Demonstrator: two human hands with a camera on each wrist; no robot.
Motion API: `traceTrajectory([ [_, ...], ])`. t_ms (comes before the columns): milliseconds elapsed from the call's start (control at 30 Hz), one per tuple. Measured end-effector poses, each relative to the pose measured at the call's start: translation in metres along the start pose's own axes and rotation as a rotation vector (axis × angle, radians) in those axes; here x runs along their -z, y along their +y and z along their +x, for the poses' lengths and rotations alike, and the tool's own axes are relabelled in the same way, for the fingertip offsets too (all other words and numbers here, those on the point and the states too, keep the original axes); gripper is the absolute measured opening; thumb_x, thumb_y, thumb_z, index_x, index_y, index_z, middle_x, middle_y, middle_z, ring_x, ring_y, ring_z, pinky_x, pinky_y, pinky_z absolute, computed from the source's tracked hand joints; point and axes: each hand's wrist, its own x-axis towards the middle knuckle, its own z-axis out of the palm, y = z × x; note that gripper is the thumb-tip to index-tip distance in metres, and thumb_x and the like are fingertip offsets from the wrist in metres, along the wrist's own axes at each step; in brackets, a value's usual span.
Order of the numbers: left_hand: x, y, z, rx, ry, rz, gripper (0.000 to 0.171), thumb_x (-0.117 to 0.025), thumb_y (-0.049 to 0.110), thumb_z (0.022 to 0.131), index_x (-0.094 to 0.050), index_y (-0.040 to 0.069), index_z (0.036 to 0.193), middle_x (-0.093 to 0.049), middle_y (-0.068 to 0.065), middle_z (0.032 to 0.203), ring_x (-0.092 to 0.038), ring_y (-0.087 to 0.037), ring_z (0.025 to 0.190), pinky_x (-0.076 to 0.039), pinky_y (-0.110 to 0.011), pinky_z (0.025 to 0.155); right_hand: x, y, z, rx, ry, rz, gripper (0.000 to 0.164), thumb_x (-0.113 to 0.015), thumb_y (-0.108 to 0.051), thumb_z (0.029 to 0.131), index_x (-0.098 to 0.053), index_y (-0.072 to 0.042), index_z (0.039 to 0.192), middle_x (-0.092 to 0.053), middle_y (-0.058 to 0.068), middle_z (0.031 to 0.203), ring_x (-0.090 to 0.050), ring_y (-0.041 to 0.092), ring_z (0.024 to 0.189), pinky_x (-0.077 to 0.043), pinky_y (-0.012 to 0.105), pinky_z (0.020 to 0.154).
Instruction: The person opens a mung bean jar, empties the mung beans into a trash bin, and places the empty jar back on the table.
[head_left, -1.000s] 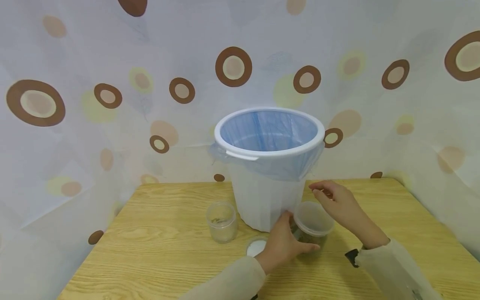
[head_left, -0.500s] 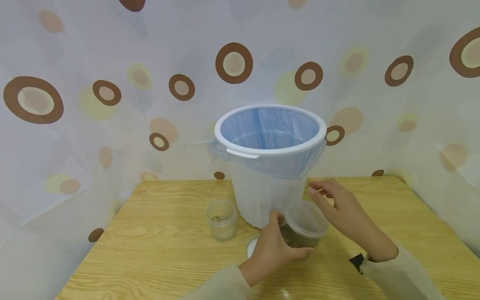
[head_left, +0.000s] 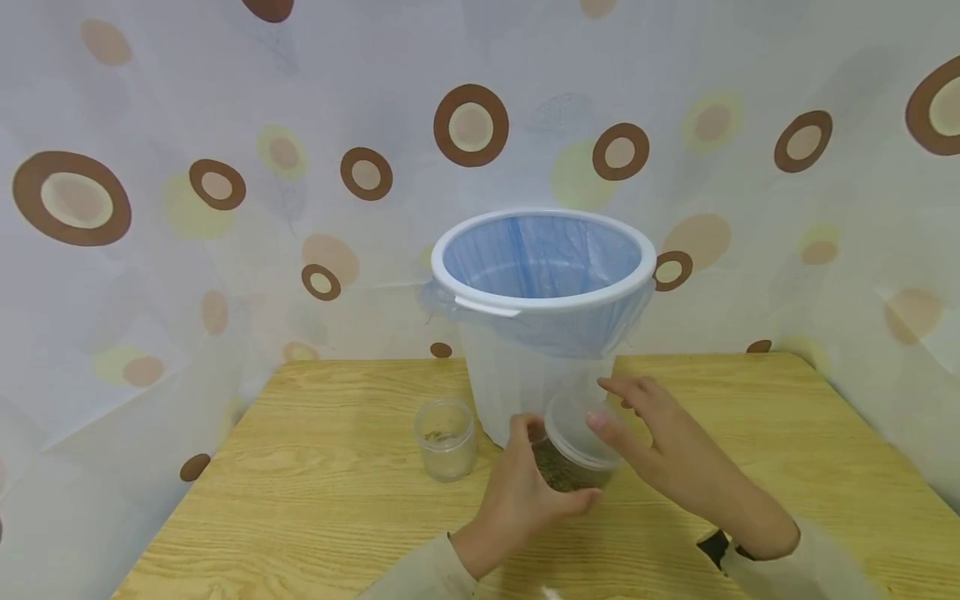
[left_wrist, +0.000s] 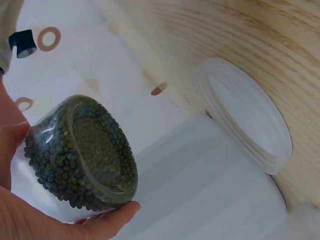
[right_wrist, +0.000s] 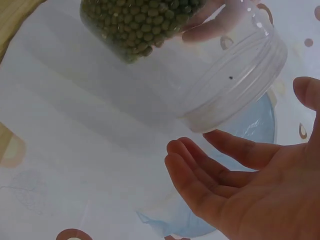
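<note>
A clear plastic jar [head_left: 572, 454], partly filled with small green beans [right_wrist: 132, 22], is tilted in my left hand [head_left: 513, 496]. My left thumb and fingers wrap its lower part, and the left wrist view shows the underside of the jar [left_wrist: 100, 150]. My right hand [head_left: 678, 458] is by the jar's clear top, its fingers loosely bent and holding nothing. Its fingertips come right up to the rim in the right wrist view. A translucent round lid [left_wrist: 245, 115] lies on the table, hidden behind my left hand in the head view.
A white bucket [head_left: 498, 367] with a blue bag liner [head_left: 543, 258] stands just behind the hands. Left of it is a smaller clear jar [head_left: 446, 442] with a few bits inside. The wooden table [head_left: 322, 517] meets a patterned sheet at the back.
My left hand has carried the jar to the left, over the lid on the table. My right hand has followed leftward and come closer to the jar's top.
</note>
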Motion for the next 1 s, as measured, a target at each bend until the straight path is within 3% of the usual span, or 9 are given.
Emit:
traceTrajectory([
  [133, 0.002, -0.001, 0.000, -0.045, 0.024, 0.038, 0.087, -0.086, 0.035, 0.070, -0.037, 0.007, 0.136, -0.050, -0.004, 0.125, -0.054, -0.018, 0.110, -0.046, -0.036, 0.093, -0.006, -0.009, -0.003, -0.003, 0.007, -0.022, 0.060, -0.059, -0.041, 0.095, -0.045, -0.003, 0.139, -0.046, 0.015, 0.134, -0.049, 0.037, 0.119, -0.043, 0.059, 0.091],
  [333, -0.001, -0.003, 0.001, -0.171, 0.091, 0.146, 0.085, -0.087, 0.035, 0.068, -0.042, 0.006, 0.134, -0.050, -0.005, 0.118, -0.052, -0.016, 0.103, -0.049, -0.032, 0.086, -0.018, -0.018, -0.004, -0.005, 0.047, -0.151, 0.075, -0.064, -0.052, 0.087, -0.044, -0.001, 0.139, -0.049, 0.017, 0.129, -0.055, 0.035, 0.109, -0.050, 0.053, 0.082],
  [467, -0.004, -0.001, 0.001, -0.216, 0.134, 0.195, 0.088, -0.089, 0.034, 0.066, -0.042, 0.004, 0.134, -0.049, -0.005, 0.115, -0.050, -0.015, 0.100, -0.049, -0.029, 0.083, -0.025, -0.018, -0.004, 0.022, 0.094, -0.189, 0.077, -0.066, -0.051, 0.086, -0.044, 0.002, 0.137, -0.049, 0.020, 0.126, -0.055, 0.036, 0.108, -0.050, 0.053, 0.081],
  [633, -0.005, 0.001, 0.001, -0.214, 0.173, 0.229, 0.094, -0.091, 0.032, 0.062, -0.040, 0.004, 0.136, -0.048, -0.005, 0.114, -0.049, -0.015, 0.099, -0.049, -0.028, 0.083, -0.030, -0.016, -0.002, 0.077, 0.166, -0.189, 0.076, -0.071, -0.047, 0.084, -0.047, 0.006, 0.134, -0.051, 0.022, 0.123, -0.054, 0.038, 0.108, -0.050, 0.054, 0.082],
  [800, -0.005, 0.002, 0.000, -0.186, 0.167, 0.210, 0.091, -0.091, 0.030, 0.061, -0.042, 0.006, 0.134, -0.046, -0.004, 0.114, -0.048, -0.015, 0.099, -0.049, -0.028, 0.084, -0.033, -0.016, 0.000, 0.113, 0.210, -0.183, 0.076, -0.074, -0.045, 0.081, -0.051, 0.007, 0.130, -0.052, 0.021, 0.123, -0.054, 0.036, 0.108, -0.050, 0.053, 0.082],
  [1000, -0.003, 0.002, 0.000, -0.207, 0.168, 0.212, 0.088, -0.091, 0.031, 0.060, -0.044, 0.006, 0.130, -0.046, -0.002, 0.112, -0.048, -0.014, 0.099, -0.049, -0.027, 0.083, -0.034, -0.015, 0.002, 0.171, 0.257, -0.171, 0.075, -0.079, -0.043, 0.075, -0.055, 0.008, 0.125, -0.054, 0.018, 0.118, -0.055, 0.033, 0.103, -0.051, 0.051, 0.077],
])
